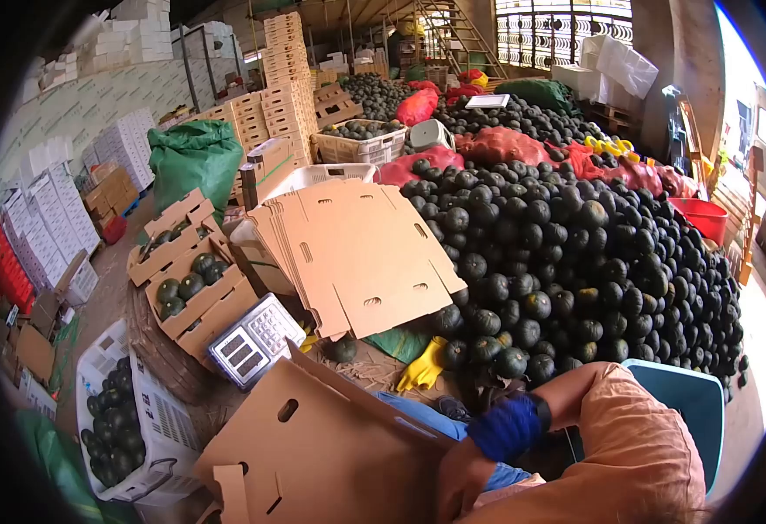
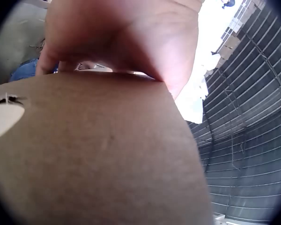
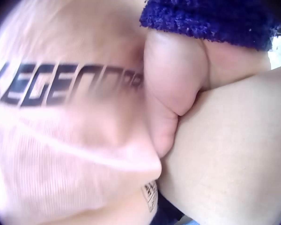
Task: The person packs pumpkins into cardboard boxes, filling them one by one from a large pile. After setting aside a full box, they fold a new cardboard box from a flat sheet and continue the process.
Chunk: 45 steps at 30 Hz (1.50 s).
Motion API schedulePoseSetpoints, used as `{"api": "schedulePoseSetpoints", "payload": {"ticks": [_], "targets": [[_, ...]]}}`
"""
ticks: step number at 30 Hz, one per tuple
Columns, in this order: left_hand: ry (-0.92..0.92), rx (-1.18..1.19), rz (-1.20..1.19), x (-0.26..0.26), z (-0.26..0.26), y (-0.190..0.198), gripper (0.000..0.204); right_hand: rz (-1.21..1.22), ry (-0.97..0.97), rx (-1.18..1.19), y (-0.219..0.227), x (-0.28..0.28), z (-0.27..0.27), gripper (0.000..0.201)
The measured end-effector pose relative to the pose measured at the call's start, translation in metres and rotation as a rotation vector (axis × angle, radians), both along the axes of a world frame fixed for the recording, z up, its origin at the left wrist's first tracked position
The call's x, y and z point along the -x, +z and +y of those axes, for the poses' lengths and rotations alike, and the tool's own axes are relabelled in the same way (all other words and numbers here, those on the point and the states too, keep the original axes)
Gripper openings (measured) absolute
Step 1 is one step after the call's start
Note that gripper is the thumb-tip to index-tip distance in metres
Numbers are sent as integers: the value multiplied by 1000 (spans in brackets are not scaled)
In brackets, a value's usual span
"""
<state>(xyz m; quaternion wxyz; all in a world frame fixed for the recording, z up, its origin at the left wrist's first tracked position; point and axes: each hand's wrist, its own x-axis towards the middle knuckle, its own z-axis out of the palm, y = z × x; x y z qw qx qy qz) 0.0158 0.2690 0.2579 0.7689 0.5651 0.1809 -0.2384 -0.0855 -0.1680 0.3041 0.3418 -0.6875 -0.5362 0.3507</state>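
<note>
A brown cardboard box [image 1: 313, 437] with oval hand holes, its panels partly folded up, stands close in front of the person. In the left wrist view the left hand [image 2: 126, 37] grips the top edge of a cardboard panel [image 2: 103, 145], fingers over the far side; the head view does not show this hand. My right hand [image 1: 460, 479], below a fuzzy blue wristband [image 1: 509, 428], is at the box's right edge. Close up, its thumb [image 3: 166, 93] lies along a pale panel [image 3: 229, 140] beside the printed shirt [image 3: 65, 136]; the other fingers are hidden.
Flat cardboard blanks [image 1: 357, 253] are stacked ahead, near a digital scale [image 1: 256, 341] and boxes of dark green squashes [image 1: 186, 288]. A large squash pile [image 1: 566, 271] spreads right. Yellow gloves [image 1: 422, 365] lie before it. A white crate [image 1: 169, 428] stands left, a teal bin [image 1: 680, 402] right.
</note>
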Motion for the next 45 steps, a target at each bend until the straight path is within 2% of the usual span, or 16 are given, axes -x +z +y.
{"api": "schedulePoseSetpoints", "payload": {"ticks": [2, 3, 5, 7, 11, 14, 15, 21, 22, 25, 26, 29, 30, 35, 37, 45], "targets": [[-24, 109, 34, -5, 13, -18, 55, 494, -289, -172, 58, -42, -37, 47], [-129, 132, -173, -3, 8, -26, 56, 393, -562, -364, 60, -67, -60, 50], [-238, 140, -376, -12, -7, -25, 66, -383, -1211, -473, 38, -122, -75, 74], [-170, 240, -184, 1, -40, 14, 69, 538, -1395, -508, -27, -154, -81, 78], [-82, 132, -290, -5, -40, -2, 41, 827, -690, -762, -28, -135, -64, 46], [46, 121, -565, -8, -48, 0, 25, 625, -1066, -765, -77, -134, -79, 23], [37, 67, -655, -10, -53, 4, 29, 312, -1029, -791, -82, -137, -80, 36], [93, -256, -890, 5, -66, -5, 43, 69, -1134, -802, -36, -113, -30, 48], [236, 67, -634, 10, -74, 6, 29, 169, -1023, -906, -52, -112, -35, 48], [-150, 505, -827, -3, -47, -22, 36, 515, -690, -1091, -64, -118, -50, 64], [-18, 430, -696, 1, -54, -18, 39, 341, -765, -945, -62, -123, -52, 59], [-212, -350, -963, -9, -47, -2, 39, -71, -852, -479, -32, -127, -52, 22], [-378, -693, -1121, -14, -44, 16, 54, -214, -784, -375, -24, -133, -50, 29], [-992, -1095, -1003, -47, -90, 79, 90, -463, -426, 454, 28, -176, -12, 77], [-1175, -1271, -988, -58, -102, 64, 88, -552, -348, 610, 27, -175, 10, 68], [-928, -1631, -1001, -50, -108, 25, 47, -861, -771, 548, -20, -159, 31, 35]]}}
